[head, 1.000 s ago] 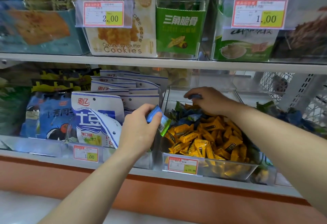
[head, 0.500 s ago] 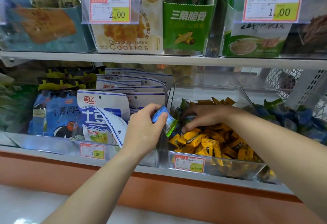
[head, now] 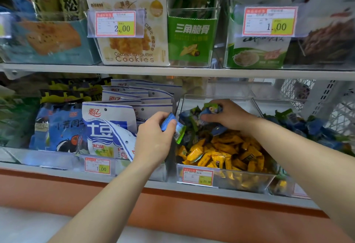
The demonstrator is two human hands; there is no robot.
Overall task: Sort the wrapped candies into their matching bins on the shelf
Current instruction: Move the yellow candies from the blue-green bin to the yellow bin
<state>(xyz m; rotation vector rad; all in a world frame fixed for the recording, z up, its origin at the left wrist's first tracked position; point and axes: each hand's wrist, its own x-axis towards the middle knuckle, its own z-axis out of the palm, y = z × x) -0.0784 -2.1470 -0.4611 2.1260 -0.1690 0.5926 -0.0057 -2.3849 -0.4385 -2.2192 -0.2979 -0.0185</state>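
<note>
A clear bin (head: pixel 226 179) on the lower shelf holds many yellow wrapped candies (head: pixel 221 154) at the front and blue-green wrapped candies (head: pixel 194 125) at the back. My right hand (head: pixel 230 116) is over the back of this bin and grips several blue-green candies (head: pixel 211 109). My left hand (head: pixel 155 137) hovers at the bin's left wall and pinches a blue-green candy (head: pixel 173 127). A neighbouring bin on the right holds more blue-green candies (head: pixel 311 127).
White and blue snack bags (head: pixel 107 127) and blue bags (head: pixel 57 125) fill the bins to the left. The upper shelf (head: pixel 172 71) carries a cookie box (head: pixel 132 48), a green snack box (head: pixel 190 39) and price tags (head: pixel 269 21). An orange band runs below the shelf front.
My right hand moved from the front of the blue-green pile toward the back of the bin and now holds a bunch of blue-green candies. My left hand stayed in place with its candy.
</note>
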